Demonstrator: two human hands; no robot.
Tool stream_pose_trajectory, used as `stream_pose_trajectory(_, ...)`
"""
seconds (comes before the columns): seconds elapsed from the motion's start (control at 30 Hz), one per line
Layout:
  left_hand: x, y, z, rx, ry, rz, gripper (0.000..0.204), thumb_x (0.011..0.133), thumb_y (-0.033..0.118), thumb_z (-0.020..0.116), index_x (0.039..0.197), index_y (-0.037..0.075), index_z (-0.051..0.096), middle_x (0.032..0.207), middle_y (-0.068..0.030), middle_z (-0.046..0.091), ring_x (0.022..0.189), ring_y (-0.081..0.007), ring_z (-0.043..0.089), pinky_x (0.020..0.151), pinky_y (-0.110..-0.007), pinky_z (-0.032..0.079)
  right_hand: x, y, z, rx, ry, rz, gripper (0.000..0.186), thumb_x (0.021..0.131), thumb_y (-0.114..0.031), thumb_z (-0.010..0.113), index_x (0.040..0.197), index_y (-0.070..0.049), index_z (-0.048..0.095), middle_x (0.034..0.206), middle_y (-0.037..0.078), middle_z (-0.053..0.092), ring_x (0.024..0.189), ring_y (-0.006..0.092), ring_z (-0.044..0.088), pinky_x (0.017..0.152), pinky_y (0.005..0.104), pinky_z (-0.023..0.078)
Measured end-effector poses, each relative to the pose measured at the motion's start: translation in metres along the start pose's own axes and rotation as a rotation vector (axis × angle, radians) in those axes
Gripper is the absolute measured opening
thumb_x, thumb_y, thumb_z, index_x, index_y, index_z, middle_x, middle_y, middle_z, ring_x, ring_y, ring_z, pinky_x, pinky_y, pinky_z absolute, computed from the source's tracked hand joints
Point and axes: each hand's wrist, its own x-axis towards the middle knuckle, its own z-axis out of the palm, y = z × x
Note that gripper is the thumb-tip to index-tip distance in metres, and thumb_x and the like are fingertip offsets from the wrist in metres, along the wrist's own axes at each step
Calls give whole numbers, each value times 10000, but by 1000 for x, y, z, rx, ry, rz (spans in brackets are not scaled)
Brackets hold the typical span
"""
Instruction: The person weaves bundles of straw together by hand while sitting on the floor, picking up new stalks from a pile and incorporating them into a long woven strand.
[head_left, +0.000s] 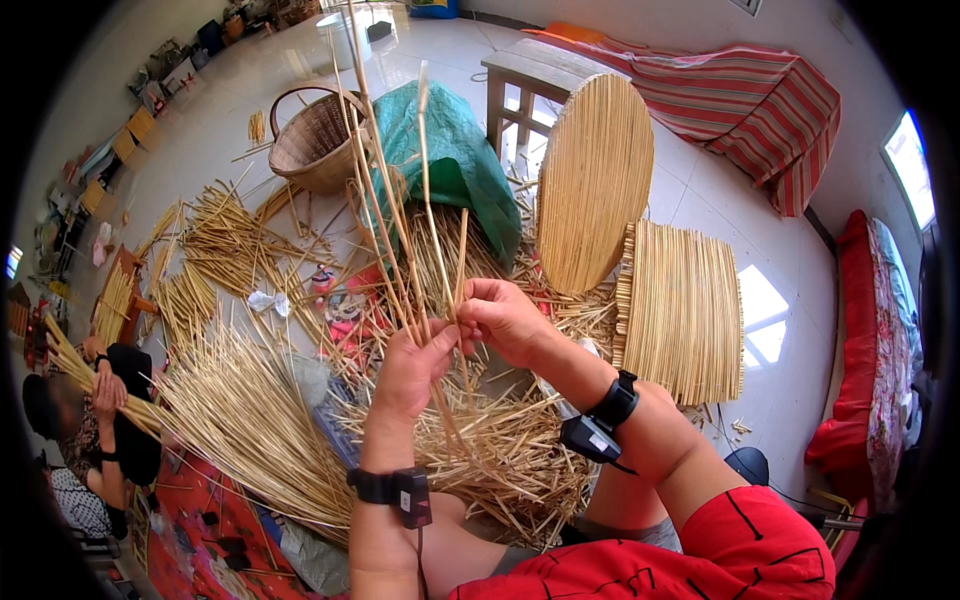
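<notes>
My left hand (418,362) is closed around several long, upright straw stalks (430,205). My right hand (496,312) pinches a stalk (462,245) beside my left thumb, the fingertips of both hands close together. Below them is a heap of short straw pieces (500,470). A long fanned bundle of straw (250,420) lies left of my left forearm. Beyond my hands, a green plastic sheet (470,160) drapes over more stalks.
An oval straw panel (595,180) and a rectangular one (680,310) stand to the right. Behind are a wicker basket (310,150) and wooden stool (540,65). At the left, a co-worker's hands (108,395) grip stalks. A red-covered bed (850,360) lines the right wall.
</notes>
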Motion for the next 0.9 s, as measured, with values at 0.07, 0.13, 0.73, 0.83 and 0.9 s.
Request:
stream_pose_trajectory(0.07,0,-1,0,-24,-12,4,156,910,147,575,958,23,657,795,-42,663,501,0,413,444,-141,282,1,2,-2,59,2,26,64,832,-61,594,820,-26,543,660,37,549,559,126,543,507,269,502)
stream_pose_trajectory(0.13,0,-2,1,-48,-23,15,159,914,143,565,961,19,652,766,-39,651,493,-4,398,442,-146,273,0,2,-1,111,10,32,65,820,-64,603,807,-25,552,664,32,555,563,124,541,508,278,498)
stream_pose_trajectory(0.73,2,-9,-3,-51,48,-78,107,878,122,612,917,23,624,738,-68,640,461,-23,394,432,-154,289,4,-9,6,-341,161,-225,198,943,-198,528,894,-23,607,755,26,623,724,95,570,653,265,469)
stream_pose_trajectory(0.83,4,-9,2,-4,42,-106,95,867,145,637,888,52,646,701,-27,647,455,-12,373,424,-169,246,3,-12,-3,-413,174,-276,206,945,-220,542,917,-24,599,771,-3,615,673,62,519,627,210,433)
stream_pose_trajectory(0.9,4,-8,3,-3,54,-120,103,863,153,644,882,52,651,681,-11,634,449,-11,365,421,-171,238,2,-12,-3,-416,141,-263,182,919,-200,580,901,-20,606,756,-2,608,673,50,516,614,207,428)
